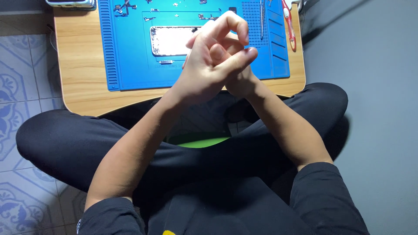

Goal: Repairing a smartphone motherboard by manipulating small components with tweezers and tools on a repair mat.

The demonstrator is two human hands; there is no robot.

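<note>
Blue mat (130, 65) covers most of a low wooden tabletop (78, 52); a seated person's two hands are raised above its near edge. Left hand (209, 65) lies over right hand (241, 80), the two pressed together, fingers (230, 26) curled and interlocked. Whether some small part is pinched between them cannot be told: the left hand hides the right palm and no object shows between the fingertips. Neither hand touches the mat.

Phone shell (172, 40), opened and pale inside, lies flat in the middle of the mat, just beyond the hands and partly hidden by them. Small dark parts (124, 7) and screws are scattered along the far edge of the mat. Tweezers (262, 17) lie on the mat's ribbed right section, and a red-handled tool (289, 26) rests on the tabletop just beside the mat's right edge. A second phone (72, 2) sits at the far left corner of the tabletop.

Judged from the layout, the work stands at a pause in the dismantling of the shell, no tool being in hand. A further move would call for the hands to separate, the right one reaching to the tweezers and the left one steadying the shell against the mat
</note>
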